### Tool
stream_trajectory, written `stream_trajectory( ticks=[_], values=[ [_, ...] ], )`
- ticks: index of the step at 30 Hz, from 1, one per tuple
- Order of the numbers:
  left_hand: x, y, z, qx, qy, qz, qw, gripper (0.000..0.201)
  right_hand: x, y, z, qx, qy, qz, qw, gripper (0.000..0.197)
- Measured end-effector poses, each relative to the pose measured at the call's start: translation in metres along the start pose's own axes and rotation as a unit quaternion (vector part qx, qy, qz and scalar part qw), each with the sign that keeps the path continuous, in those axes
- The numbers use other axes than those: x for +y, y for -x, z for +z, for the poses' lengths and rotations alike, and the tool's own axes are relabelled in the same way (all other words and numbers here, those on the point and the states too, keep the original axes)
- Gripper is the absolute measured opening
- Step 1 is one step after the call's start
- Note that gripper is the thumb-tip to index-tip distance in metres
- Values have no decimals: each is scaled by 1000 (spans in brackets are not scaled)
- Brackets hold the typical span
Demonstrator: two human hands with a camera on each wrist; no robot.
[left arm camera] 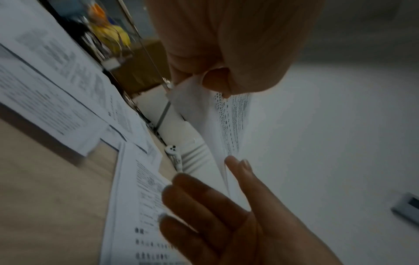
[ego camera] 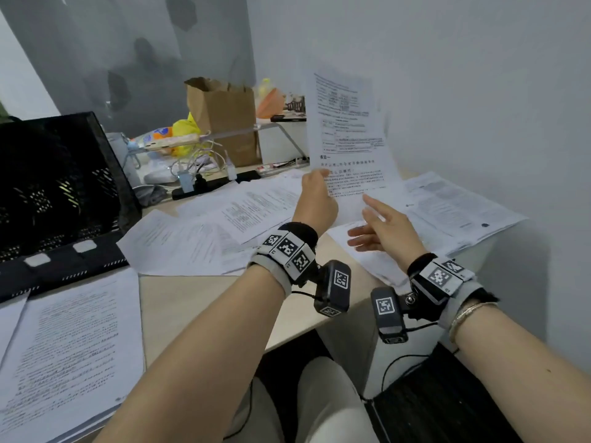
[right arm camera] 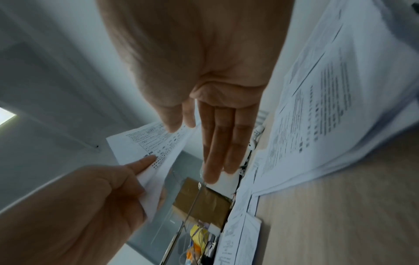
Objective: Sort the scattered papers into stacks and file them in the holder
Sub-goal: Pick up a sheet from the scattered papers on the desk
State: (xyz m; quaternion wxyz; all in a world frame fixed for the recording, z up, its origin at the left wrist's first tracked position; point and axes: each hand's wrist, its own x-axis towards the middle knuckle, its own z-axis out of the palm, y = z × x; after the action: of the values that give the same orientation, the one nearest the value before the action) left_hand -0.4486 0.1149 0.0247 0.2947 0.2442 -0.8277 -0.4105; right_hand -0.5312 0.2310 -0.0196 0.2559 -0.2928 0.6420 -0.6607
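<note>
A stack of papers is seen nearest, in front of the black holder; beyond and right of the holder, a raised sheet is pinched at its lower edge by the left hand, while the right hand is held beside it with fingers straight and spread, gripping nothing. Sorting is judged to be under way; a matching stack must next be chosen for the sheet.

Both forearms bare. Each wrist: grey band w/ black cuff, black-and-white square marker tags, black camera block w/ thin black cable. Right wrist: thin bracelet, possibly metal. Light trousers.
</note>
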Motion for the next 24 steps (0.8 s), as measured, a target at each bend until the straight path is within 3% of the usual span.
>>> stream_trajectory(
  ticks=[7, 12, 18, 24],
  values=[
    [19, 1, 47, -97, -1, 19, 995, 49, 11, -5, -57, 135, 39, -37, 989, 26],
    [11, -1, 70, -105, -54, 18, 993, 45, 21, -3, -94, 191, 71, -17, 979, 25],
    [-4, 0, 82, -132, -125, -2, 983, 48, 34, -2, -117, 201, 94, 10, 975, 27],
    [-9, 6, 87, -219, -128, -19, 967, 42, 40, 3, -115, 158, 131, 48, 978, 25]
  ],
)
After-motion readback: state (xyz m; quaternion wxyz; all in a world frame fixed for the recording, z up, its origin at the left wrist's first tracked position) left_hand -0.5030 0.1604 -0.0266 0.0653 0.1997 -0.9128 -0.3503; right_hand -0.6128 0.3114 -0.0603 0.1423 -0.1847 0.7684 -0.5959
